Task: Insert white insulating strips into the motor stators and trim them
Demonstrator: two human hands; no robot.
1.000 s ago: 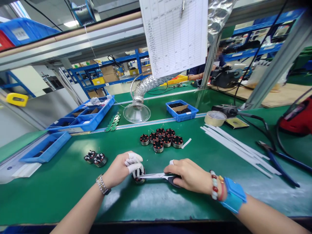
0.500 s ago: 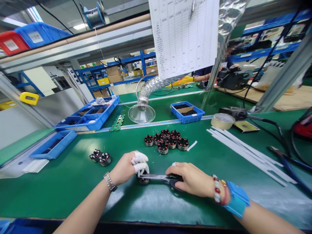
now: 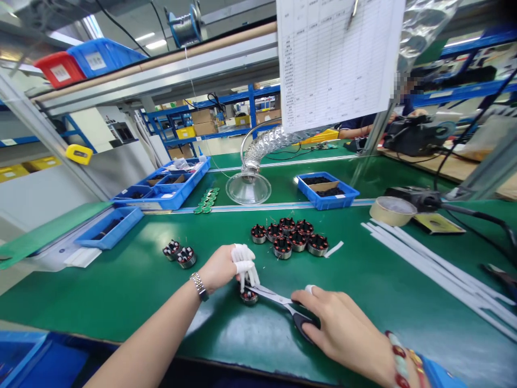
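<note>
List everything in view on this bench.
Round black-and-copper wound coils with metal rings: seven, clustered mid-bench.
Matching coils: two, same colours, left of the hands.
Single coil: one, same colours, under the left hand.
Steel scissors with black handles: one, under the right hand.
Blue plastic trays: at least three, beyond and left of the coils.
Beige tape roll: one, right side.
Left hand: white finger cots, on the single coil.
Right hand: on the scissors.

What we wear at the bench
White finger cots on our left hand, a steel link watch at its wrist; red-and-white beads and a blue wristband by our right hand.
</note>
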